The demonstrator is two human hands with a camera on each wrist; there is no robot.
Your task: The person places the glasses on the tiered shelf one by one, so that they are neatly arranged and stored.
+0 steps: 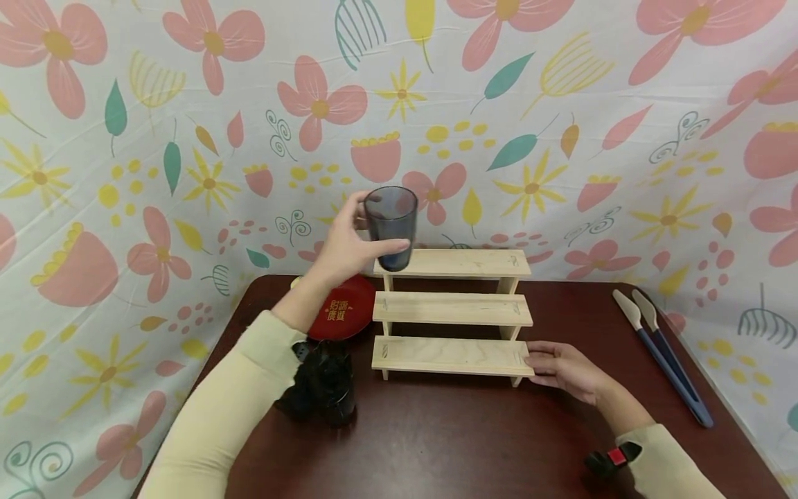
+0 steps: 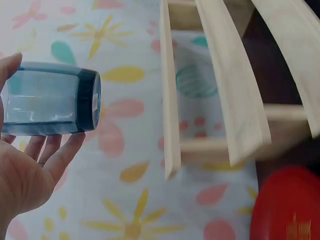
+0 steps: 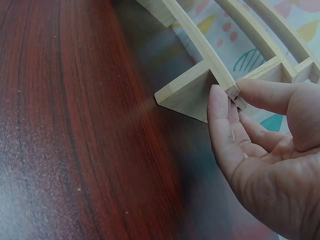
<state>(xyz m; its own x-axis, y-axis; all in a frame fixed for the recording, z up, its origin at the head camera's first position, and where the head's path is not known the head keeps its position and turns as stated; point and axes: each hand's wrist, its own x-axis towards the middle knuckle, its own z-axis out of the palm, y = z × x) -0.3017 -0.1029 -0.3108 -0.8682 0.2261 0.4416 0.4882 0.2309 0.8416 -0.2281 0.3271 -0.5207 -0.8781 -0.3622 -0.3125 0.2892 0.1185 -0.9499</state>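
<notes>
A dark blue see-through cup (image 1: 393, 225) is raised in my left hand (image 1: 349, 242), upright and at about the height of the top shelf. In the left wrist view, the fingers and thumb wrap round the cup (image 2: 55, 100), and its base is apart from any surface. A three-tier wooden shelf rack (image 1: 451, 353) stands on the table. My right hand (image 1: 564, 367) pinches the right end of its lowest board. In the right wrist view, thumb and fingers of that hand (image 3: 265, 145) grip the board's end (image 3: 217, 70) from both faces.
Behind the rack's left side lies a red plate (image 1: 349, 312) with gold characters. A black object (image 1: 327, 388) stands before it, partly behind my left sleeve. Two blue-handled spreaders (image 1: 670, 367) lie at the right table edge. A flowered cloth (image 1: 249, 138) hangs behind the table (image 1: 436, 443).
</notes>
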